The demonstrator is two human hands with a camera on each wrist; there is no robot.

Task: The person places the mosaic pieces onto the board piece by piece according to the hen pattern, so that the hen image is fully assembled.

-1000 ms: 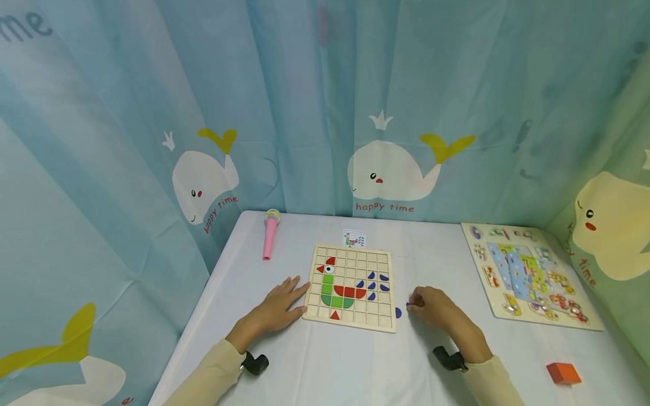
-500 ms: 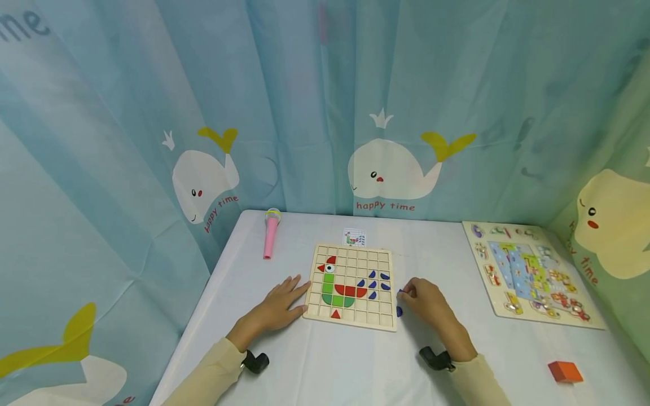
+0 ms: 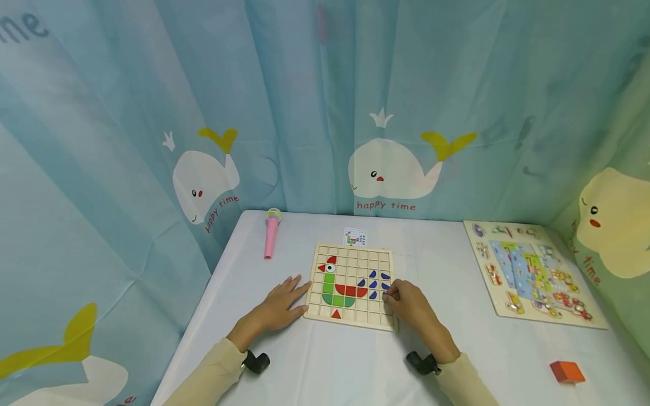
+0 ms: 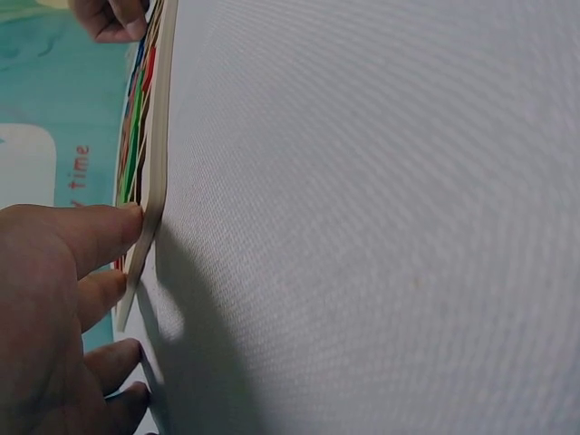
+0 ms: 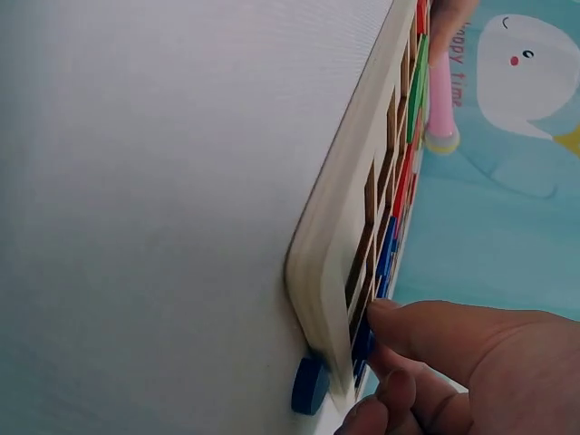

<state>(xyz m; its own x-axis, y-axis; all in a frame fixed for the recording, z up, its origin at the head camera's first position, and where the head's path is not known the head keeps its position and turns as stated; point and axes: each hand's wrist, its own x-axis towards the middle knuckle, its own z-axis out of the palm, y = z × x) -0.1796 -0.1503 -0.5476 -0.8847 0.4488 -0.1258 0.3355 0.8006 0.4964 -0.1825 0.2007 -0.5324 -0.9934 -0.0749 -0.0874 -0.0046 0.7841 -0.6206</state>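
A wooden grid board lies on the white table, its colored pieces forming a bird. My left hand is spread flat, thumb and fingertips touching the board's left edge. Over the right edge my right hand pinches a small blue half-round piece between thumb and fingers, close over the grid cells. Several blue pieces sit in cells just left of those fingertips. On the table, against the board's near right corner, is another blue piece, hidden behind the right hand in the head view.
Behind the board lies a small picture card showing the same bird. A pink toy microphone is at the back left. To the right are a picture puzzle board and an orange block. A whale-print curtain encloses the table.
My right hand has picked a blue piece off the table and carried it left, from beside the board to over its right columns. My left hand has stayed at the left edge.
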